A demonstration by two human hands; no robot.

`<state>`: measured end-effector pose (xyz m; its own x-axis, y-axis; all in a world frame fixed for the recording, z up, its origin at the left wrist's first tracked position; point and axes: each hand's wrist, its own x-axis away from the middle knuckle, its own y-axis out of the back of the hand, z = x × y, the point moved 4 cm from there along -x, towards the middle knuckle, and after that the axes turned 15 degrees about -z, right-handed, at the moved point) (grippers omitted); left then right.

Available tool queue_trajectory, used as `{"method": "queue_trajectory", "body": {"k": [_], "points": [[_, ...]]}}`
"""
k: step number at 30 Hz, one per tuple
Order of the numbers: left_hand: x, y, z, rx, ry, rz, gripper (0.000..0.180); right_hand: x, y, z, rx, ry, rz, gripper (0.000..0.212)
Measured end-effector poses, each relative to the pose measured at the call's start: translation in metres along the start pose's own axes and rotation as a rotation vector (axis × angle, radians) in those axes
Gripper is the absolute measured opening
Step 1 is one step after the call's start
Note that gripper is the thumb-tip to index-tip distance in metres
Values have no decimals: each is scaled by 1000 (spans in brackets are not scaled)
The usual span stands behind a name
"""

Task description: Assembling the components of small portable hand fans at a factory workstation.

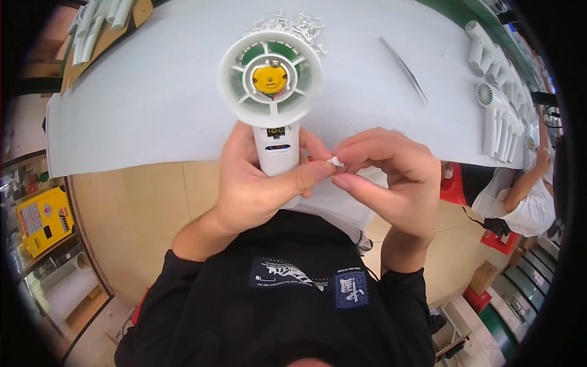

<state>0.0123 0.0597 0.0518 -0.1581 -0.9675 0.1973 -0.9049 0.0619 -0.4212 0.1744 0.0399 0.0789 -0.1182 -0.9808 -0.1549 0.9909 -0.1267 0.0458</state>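
Observation:
My left hand (249, 183) is wrapped round the handle of a white handheld fan (280, 160). Its round head points up, with a yellow disc (269, 79) at the hub inside a spoked ring and no blades visible. A small lit display shows on the neck, above a slot. Right of the handle, a tiny white plastic piece (335, 161) sits between the fingertips of both hands. My right hand (394, 177) pinches it from the right, while my left thumb tip touches its left side.
Small white plastic parts (299, 27) lie piled behind the fan head. Metal tweezers (403, 70) rest on the white-covered table (159, 110). Several white fan bodies (498, 116) line the right edge; white tubes (92, 40) fill a cardboard box at far left. Another person's arm (529, 183) is at far right.

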Motion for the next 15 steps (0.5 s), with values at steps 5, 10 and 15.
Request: {"method": "queue_trajectory", "body": {"k": [5,10,15], "points": [[3,-1,-5,-56,45,-39,42,-5,7,-10,-13,-3,43,22],[3,-7,-1,-61,253,-32,50,-4,4,7,125,286,-72,24],[8,-10,7,-31,286,-3,47,1,-17,10,226,408,-68,24]]}}
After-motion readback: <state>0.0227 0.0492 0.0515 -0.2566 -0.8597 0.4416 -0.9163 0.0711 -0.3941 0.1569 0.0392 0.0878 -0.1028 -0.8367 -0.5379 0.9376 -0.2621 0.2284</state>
